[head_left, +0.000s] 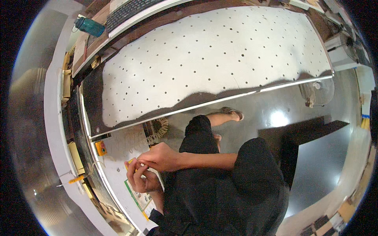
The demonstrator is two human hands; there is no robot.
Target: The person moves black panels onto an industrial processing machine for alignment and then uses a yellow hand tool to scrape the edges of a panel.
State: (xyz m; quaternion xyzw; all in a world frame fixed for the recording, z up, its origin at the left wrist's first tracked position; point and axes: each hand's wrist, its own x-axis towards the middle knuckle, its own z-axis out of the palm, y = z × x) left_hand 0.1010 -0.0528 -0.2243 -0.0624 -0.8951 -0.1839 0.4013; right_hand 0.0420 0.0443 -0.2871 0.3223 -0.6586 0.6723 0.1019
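In front of my body, to the left, my two hands meet at the fingertips. My left hand (pixel 142 180) is turned up with its fingers curled round a small yellow thing (pixel 131 161), mostly covered by fingers; its kind cannot be made out. From the right, my right hand (pixel 162 157) reaches across with closed fingers, thumb and forefinger pinched close to the left fingertips. Whatever it pinches is hidden. Below both hands is the white side panel (pixel 124 151) of the machine table, with a green-edged sheet (pixel 135 195) on it.
A long table with a white, hole-dotted top (pixel 204 59) stretches ahead. Its front rail (pixel 212 103) lies beyond my hands. Nearby are a yellow box with a red button (pixel 101 148), a coiled hose (pixel 159 128) and a yellow-handled tool (pixel 76 179). Further off sit a teal bottle (pixel 90 26) and a keyboard (pixel 132 11).
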